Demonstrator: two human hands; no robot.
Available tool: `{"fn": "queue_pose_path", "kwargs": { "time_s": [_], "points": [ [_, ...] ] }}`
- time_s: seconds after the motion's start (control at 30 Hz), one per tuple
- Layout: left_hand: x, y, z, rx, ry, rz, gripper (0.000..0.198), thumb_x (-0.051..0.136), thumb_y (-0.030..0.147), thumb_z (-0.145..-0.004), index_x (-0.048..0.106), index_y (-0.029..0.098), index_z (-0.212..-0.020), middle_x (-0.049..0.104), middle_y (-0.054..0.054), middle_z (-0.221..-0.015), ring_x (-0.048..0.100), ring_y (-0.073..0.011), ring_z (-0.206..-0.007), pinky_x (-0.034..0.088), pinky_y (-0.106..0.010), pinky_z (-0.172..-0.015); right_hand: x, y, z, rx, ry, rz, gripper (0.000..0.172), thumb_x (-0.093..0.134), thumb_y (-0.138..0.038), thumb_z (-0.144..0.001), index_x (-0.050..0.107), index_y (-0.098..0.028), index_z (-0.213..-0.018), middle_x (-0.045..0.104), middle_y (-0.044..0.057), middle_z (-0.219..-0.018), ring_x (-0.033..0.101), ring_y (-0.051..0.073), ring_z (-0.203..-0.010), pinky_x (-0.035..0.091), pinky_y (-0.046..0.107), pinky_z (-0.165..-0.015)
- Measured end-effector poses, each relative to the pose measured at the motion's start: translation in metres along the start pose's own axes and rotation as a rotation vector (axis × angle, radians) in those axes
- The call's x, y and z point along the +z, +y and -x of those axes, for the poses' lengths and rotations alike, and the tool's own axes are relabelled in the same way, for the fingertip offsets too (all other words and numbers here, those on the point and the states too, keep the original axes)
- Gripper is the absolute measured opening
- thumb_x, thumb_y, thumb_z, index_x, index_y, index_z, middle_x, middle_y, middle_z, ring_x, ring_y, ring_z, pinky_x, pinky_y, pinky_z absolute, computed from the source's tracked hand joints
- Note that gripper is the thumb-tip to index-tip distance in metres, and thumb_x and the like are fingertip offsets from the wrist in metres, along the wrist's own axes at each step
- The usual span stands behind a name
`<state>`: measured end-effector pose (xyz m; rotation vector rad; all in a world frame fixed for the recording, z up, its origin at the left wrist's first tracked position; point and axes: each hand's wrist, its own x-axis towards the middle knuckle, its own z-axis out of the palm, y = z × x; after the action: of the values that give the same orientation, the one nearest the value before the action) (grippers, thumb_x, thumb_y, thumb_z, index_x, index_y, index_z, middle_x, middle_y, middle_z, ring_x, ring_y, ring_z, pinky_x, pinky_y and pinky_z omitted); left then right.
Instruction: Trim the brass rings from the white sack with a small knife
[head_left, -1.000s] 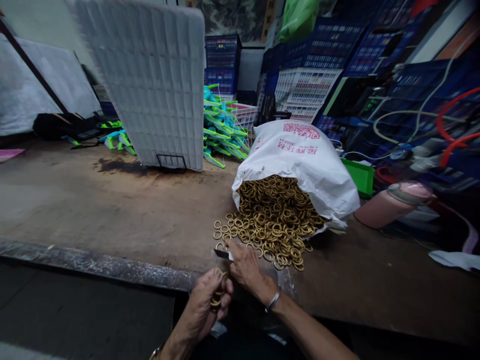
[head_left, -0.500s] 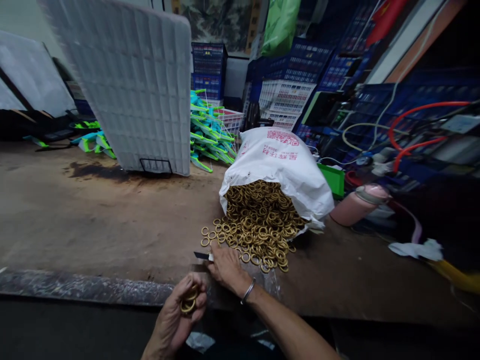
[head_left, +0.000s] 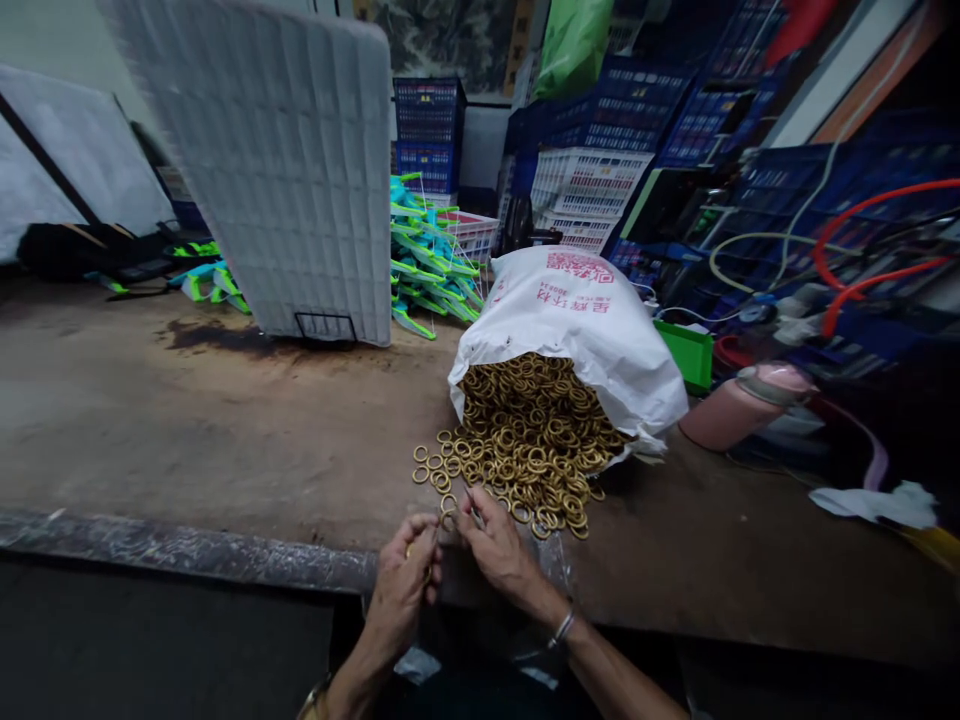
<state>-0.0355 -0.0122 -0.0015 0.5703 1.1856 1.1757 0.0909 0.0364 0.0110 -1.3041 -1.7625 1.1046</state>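
Note:
My left hand (head_left: 405, 568) is closed around several gold-coloured rings, with bits of gold showing between the fingers. Close beside it, my right hand (head_left: 499, 545) is closed in a pinch on a small knife (head_left: 470, 496); only a thin dark part of it shows above the fingers. A single ring (head_left: 448, 503) appears just above and between the two hands. Beyond them a heap of gold-coloured rings (head_left: 517, 460) spills onto the table from the mouth of a white sack (head_left: 547, 310) with red print.
On the brown table (head_left: 300, 430), a tall white ribbed panel (head_left: 300, 180) leans in a wire stand at the left. Turquoise and green pieces (head_left: 427, 260) lie behind it. To the right are a pink bottle (head_left: 750, 400) and a green tray (head_left: 686, 355). Crates (head_left: 585, 190) are stacked behind.
My left hand has moved up and right, turning so its rings are mostly hidden. My right hand has shifted right and turned; the knife's dark blade no longer points out to the left.

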Motion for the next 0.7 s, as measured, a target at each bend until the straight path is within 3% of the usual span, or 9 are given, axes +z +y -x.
{"fn": "queue_pose_path", "kwargs": {
  "time_s": [0.17, 0.3, 0.37, 0.43, 0.5, 0.57, 0.7],
  "points": [
    [0.0068, -0.0035, -0.0021, 0.084, 0.018, -0.231, 0.032, 0.055, 0.048, -0.073, 0.054, 0.017, -0.071, 0.043, 0.006, -0.048, 0.035, -0.0052, -0.038, 0.027, -0.016, -0.037, -0.002, 0.0013, 0.0067, 0.092, -0.058, -0.147, 0.019, 0.044, -0.037, -0.079, 0.041, -0.02, -0.07, 0.04, -0.006, -0.059, 0.038, 0.009, -0.054, 0.032, 0.021, -0.052],
    [0.0052, -0.0038, -0.0024, 0.355, 0.005, -0.399, 0.024, 0.055, 0.038, -0.075, 0.061, 0.017, -0.069, 0.051, 0.002, -0.055, 0.043, -0.0087, -0.049, 0.035, -0.019, -0.049, -0.0027, 0.0043, 0.0084, 0.153, -0.089, -0.188, 0.024, 0.041, -0.041, -0.08, 0.043, -0.02, -0.068, 0.041, -0.006, -0.053, 0.037, 0.009, -0.05, 0.032, 0.021, -0.05],
    [0.0052, -0.0037, -0.0021, 0.423, -0.013, -0.436, 0.021, 0.054, 0.036, -0.076, 0.063, 0.017, -0.071, 0.055, 0.0, -0.062, 0.046, -0.0099, -0.054, 0.037, -0.02, -0.054, -0.0026, 0.0052, 0.0088, 0.164, -0.1, -0.168, 0.026, 0.04, -0.042, -0.079, 0.044, -0.019, -0.065, 0.042, -0.006, -0.053, 0.038, 0.009, -0.052, 0.032, 0.021, -0.051],
    [0.0064, -0.0029, -0.0012, 0.345, -0.043, -0.405, 0.022, 0.054, 0.037, -0.076, 0.062, 0.017, -0.077, 0.054, 0.001, -0.061, 0.045, -0.0089, -0.051, 0.036, -0.019, -0.051, -0.0021, 0.0052, 0.0088, 0.18, -0.083, -0.131, 0.024, 0.042, -0.039, -0.077, 0.044, -0.019, -0.064, 0.042, -0.006, -0.054, 0.038, 0.009, -0.053, 0.032, 0.021, -0.051],
    [0.0084, -0.0011, -0.0002, 0.181, -0.08, -0.327, 0.026, 0.053, 0.042, -0.076, 0.058, 0.017, -0.083, 0.048, 0.004, -0.055, 0.04, -0.0069, -0.043, 0.032, -0.018, -0.043, -0.0016, 0.0045, 0.0085, 0.183, -0.045, -0.069, 0.018, 0.044, -0.034, -0.074, 0.044, -0.019, -0.063, 0.041, -0.006, -0.056, 0.038, 0.009, -0.055, 0.031, 0.021, -0.052],
    [0.0099, 0.001, 0.0005, 0.056, -0.107, -0.26, 0.029, 0.053, 0.046, -0.074, 0.053, 0.018, -0.08, 0.043, 0.007, -0.05, 0.035, -0.0053, -0.038, 0.027, -0.016, -0.038, -0.0017, 0.0033, 0.0081, 0.174, -0.027, -0.008, 0.013, 0.045, -0.029, -0.071, 0.044, -0.019, -0.063, 0.041, -0.006, -0.056, 0.038, 0.009, -0.056, 0.03, 0.02, -0.053],
    [0.0099, 0.0035, 0.0008, -0.046, -0.198, -0.174, 0.03, 0.057, 0.046, -0.072, 0.046, 0.018, -0.072, 0.044, 0.007, -0.05, 0.037, -0.004, -0.037, 0.024, -0.014, -0.036, -0.0035, 0.0029, 0.0082, 0.161, -0.049, 0.005, 0.014, 0.044, -0.031, -0.073, 0.045, -0.019, -0.065, 0.041, -0.006, -0.056, 0.038, 0.009, -0.055, 0.029, 0.02, -0.052]
  ]
}}
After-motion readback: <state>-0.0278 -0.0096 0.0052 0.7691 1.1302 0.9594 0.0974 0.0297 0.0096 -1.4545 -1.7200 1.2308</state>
